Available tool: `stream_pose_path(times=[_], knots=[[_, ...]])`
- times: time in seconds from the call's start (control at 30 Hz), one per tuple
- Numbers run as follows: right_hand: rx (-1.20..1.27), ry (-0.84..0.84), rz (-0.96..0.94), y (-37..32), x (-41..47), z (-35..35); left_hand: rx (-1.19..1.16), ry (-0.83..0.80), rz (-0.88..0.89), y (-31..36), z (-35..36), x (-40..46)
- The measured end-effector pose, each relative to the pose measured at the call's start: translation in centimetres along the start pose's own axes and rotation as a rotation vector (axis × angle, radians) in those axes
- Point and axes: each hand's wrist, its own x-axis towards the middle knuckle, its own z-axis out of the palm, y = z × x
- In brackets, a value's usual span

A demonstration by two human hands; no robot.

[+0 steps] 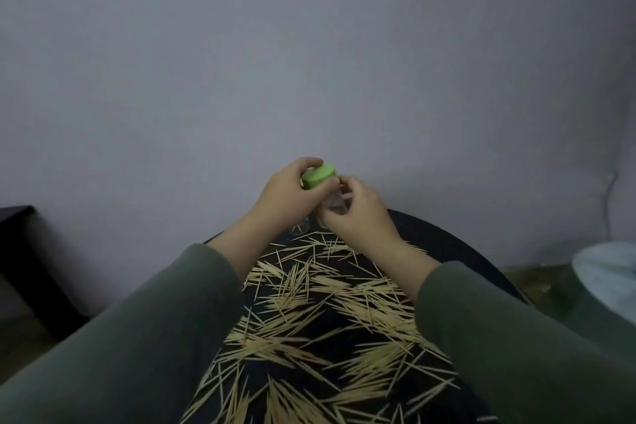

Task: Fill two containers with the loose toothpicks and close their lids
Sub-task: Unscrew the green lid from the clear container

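**Both hands on one container**

While loose toothpicks [320, 313] cover the dark table [444, 244], the left hand [285, 196] curls round the green lid [318, 175] and the right hand [358, 213] grips the clear container [332, 206] beneath it, above the table's far edge.

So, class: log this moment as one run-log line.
left hand: grips green lid | right hand: holds clear container | toothpicks: loose on dark surface

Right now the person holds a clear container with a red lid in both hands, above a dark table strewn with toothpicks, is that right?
Not quite: the lid is green, not red, as the head view shows. The rest holds: the left hand and right hand hold the clear container above the dark table strewn with toothpicks.
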Motion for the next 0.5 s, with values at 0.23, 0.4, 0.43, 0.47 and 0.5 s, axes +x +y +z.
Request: stream_pose_path(times=[0.23,0.4,0.43,0.47,0.5], knots=[[-0.007,-0.05,-0.072,-3.8,-7.3,-3.1,-0.385,-0.059,-0.076,3.3,-2.5,-7.2],[-0.054,-0.062,-0.104,-4.9,-12.0,-5.5,-0.458,-0.134,-0.053,4.5,-2.8,-12.1],[-0.064,-0.065,-0.105,-4.9,-12.5,-5.7,-0.479,-0.147,-0.05,4.7,-2.7,-12.8],[-0.071,-0.071,-0.109,-4.8,-12.9,-5.9,-0.504,-0.161,-0.048,4.8,-2.5,-13.3],[-0.068,-0.075,-0.105,-4.7,-13.3,-6.0,-0.525,-0.172,-0.048,4.8,-2.3,-13.8]])
